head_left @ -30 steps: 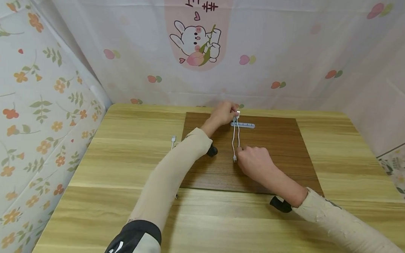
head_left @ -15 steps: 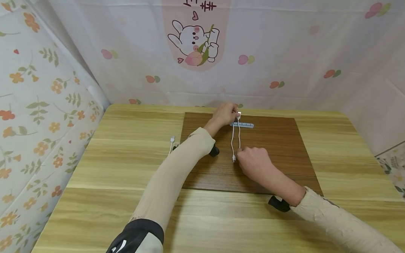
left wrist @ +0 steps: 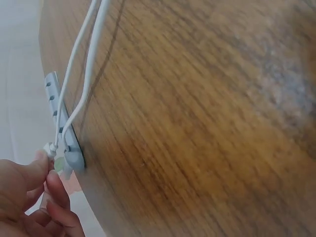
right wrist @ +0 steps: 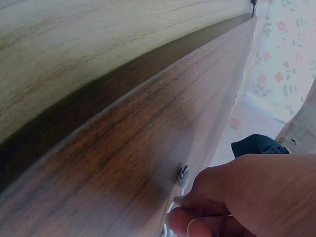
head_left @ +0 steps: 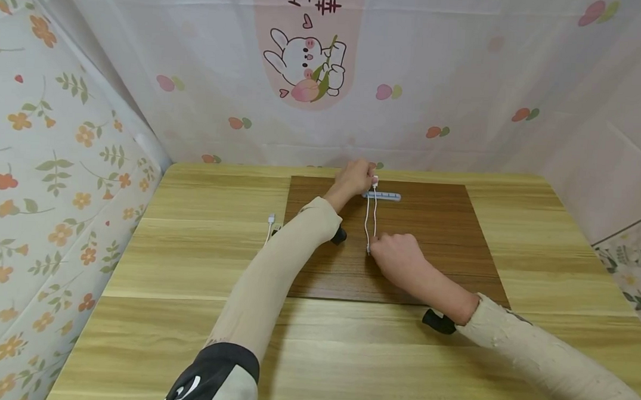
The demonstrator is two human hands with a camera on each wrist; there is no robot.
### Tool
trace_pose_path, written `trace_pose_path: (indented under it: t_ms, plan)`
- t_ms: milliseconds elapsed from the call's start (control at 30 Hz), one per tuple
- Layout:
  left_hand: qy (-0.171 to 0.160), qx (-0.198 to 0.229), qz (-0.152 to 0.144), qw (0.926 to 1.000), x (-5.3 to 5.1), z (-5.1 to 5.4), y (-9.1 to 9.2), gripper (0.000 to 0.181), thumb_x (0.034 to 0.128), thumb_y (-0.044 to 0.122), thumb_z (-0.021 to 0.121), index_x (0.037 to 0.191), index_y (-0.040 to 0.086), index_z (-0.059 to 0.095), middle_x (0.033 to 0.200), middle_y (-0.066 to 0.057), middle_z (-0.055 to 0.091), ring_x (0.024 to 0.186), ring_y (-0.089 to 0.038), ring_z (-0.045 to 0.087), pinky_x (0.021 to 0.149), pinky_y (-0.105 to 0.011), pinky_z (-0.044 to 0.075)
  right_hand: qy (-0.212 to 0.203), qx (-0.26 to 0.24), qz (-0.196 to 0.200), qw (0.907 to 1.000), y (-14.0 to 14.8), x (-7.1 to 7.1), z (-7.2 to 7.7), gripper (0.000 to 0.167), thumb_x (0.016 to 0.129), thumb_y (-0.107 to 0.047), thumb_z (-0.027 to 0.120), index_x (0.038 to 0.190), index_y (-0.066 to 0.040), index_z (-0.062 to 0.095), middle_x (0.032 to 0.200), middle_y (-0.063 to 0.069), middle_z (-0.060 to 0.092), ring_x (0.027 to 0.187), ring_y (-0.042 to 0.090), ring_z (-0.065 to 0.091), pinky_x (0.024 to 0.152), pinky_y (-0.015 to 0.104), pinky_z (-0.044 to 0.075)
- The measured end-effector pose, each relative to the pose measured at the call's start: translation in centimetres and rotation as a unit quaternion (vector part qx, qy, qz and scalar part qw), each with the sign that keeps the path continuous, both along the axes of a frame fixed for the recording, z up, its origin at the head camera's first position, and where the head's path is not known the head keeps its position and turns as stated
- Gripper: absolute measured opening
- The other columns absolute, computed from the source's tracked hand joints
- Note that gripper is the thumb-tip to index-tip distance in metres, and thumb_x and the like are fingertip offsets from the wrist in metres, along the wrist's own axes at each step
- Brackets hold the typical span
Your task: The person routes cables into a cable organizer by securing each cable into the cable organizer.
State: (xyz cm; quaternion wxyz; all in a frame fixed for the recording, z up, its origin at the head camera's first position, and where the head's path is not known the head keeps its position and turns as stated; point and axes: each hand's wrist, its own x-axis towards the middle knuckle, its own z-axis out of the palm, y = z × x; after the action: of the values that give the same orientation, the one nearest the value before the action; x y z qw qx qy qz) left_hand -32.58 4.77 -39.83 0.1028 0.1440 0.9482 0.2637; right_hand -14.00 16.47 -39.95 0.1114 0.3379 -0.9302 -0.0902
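Evidently the left hand (head_left: 355,177) is pinching a white plug (left wrist: 50,148) just beyond the cable holder (head_left: 388,196), the right hand (head_left: 400,258) is pinching a white cord (head_left: 375,215) on its near side, and too hard a pull there could be tugging the plug loose.

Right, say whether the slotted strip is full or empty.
Not full: the left wrist view shows several bare slots on the strip; cannot tell whether the white cables sit in others.

Left grip (head_left: 355,176) pinches, arm (head_left: 277,264) stretched far forward; right grip (head_left: 401,257) (nearer the body) has curled fingers (right wrist: 181,219).
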Motion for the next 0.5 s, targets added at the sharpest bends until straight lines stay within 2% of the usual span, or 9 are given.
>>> trace_pose_path:
  t_ms: [167, 200, 300, 500]
  plan:
    - [0.006, -0.017, -0.003, 0.9998, 0.01, 0.14, 0.36, 0.042, 0.1047, 0.030, 0.061, 0.068, 0.012, 0.051, 0.142, 0.008, 0.058, 0.048, -0.011, 0.035, 0.046, -0.024, 0.026, 0.008, 0.026, 0.001, 0.9996, -0.03, 0.05, 0.08, 0.017, 0.091, -0.002, 0.075, 0.076, -0.002, 0.066, 0.060, 0.008, 0.052, 0.046, 0.016, 0.049, 0.036, 0.034, 0.042]
    - [0.009, -0.016, -0.005, 0.9998, 0.05, 0.09, 0.36, 0.041, 0.1047, 0.029, 0.061, 0.068, 0.012, 0.052, 0.151, 0.009, 0.049, 0.049, -0.011, 0.036, 0.047, -0.024, 0.027, 0.010, 0.031, 0.002, 0.9995, -0.01, 0.07, 0.07, 0.017, 0.091, -0.002, 0.075, 0.076, -0.002, 0.066, 0.060, 0.008, 0.051, 0.046, 0.016, 0.048, 0.036, 0.034, 0.042]
    - [0.016, -0.014, -0.004, 0.9998, 0.04, -0.10, 0.39, 0.040, 0.1042, 0.029, 0.061, 0.069, 0.012, 0.055, 0.151, 0.009, 0.049, 0.051, -0.011, 0.039, 0.048, -0.025, 0.029, 0.013, 0.044, 0.001, 0.9989, -0.01, 0.10, -0.02, 0.019, 0.092, -0.005, 0.076, 0.075, -0.003, 0.066, 0.058, 0.007, 0.050, 0.046, 0.015, 0.047, 0.037, 0.033, 0.041]
    - [0.029, -0.015, -0.007, 0.9994, 0.05, -0.56, 0.35, 0.036, 0.1033, 0.028, 0.063, 0.072, 0.014, 0.054, 0.137, 0.005, 0.061, 0.060, -0.013, 0.048, 0.051, -0.027, 0.032, 0.012, 0.061, 0.004, 0.9980, -0.31, 0.08, -0.27, 0.024, 0.091, -0.003, 0.074, 0.070, -0.005, 0.065, 0.056, 0.006, 0.049, 0.048, 0.011, 0.044, 0.038, 0.032, 0.042]
